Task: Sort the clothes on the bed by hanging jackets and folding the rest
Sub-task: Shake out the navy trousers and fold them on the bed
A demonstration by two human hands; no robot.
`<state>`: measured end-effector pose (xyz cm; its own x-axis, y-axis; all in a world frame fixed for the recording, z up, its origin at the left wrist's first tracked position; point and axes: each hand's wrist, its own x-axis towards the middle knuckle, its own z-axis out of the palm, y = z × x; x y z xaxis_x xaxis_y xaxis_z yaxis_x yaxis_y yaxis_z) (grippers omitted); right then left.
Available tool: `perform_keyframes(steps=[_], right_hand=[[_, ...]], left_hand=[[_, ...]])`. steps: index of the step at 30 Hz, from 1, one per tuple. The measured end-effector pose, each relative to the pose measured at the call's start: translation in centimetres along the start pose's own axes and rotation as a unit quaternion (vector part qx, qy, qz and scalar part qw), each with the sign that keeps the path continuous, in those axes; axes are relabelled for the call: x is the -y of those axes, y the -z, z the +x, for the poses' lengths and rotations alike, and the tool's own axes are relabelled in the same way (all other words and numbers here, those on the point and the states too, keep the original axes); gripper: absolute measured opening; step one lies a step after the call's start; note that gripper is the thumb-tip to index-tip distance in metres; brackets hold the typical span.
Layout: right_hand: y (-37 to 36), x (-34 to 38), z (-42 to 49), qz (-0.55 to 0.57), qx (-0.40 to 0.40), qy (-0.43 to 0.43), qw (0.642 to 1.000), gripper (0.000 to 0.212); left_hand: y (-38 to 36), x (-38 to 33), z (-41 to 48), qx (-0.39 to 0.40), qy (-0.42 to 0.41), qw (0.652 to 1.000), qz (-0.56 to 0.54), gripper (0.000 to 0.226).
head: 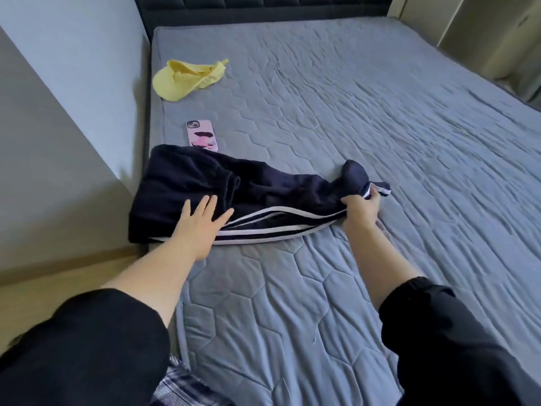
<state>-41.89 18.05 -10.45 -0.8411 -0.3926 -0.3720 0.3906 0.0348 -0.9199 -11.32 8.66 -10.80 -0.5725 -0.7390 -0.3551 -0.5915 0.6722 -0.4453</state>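
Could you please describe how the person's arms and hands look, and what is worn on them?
Both arms wear black sleeves that end near the elbows, leaving the forearms bare. The left sleeve looks loose and wide; the right sleeve ends in a gathered cuff. The left hand and right hand are bare: no gloves, rings, watch or bracelet visible.

We are holding track pants (263, 194) on the bed (380, 112).
Our left grip (202, 224) is pressing them flat; our right grip (361, 208) is clutching the cuff (382, 189).
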Motion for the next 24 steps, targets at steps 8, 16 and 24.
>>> perform_keyframes(steps=[8, 16, 24], right_hand=[[3.8, 0.1, 0.6, 0.128, -0.012, -0.023, 0.991, 0.044], [9.9, 3.0, 3.5, 0.163, -0.174, 0.022, 0.971, 0.09], [15.2, -2.2, 3.1, -0.077, -0.318, -0.078, 0.942, 0.031]], left_hand=[[3.6, -10.8, 0.9, -0.007, -0.024, 0.964, -0.265, 0.103], [2.4, -10.9, 1.1, 0.011, -0.029, 0.971, -0.236, 0.078], [2.0, -11.9, 0.8, -0.059, 0.026, 0.967, -0.247, 0.046]])
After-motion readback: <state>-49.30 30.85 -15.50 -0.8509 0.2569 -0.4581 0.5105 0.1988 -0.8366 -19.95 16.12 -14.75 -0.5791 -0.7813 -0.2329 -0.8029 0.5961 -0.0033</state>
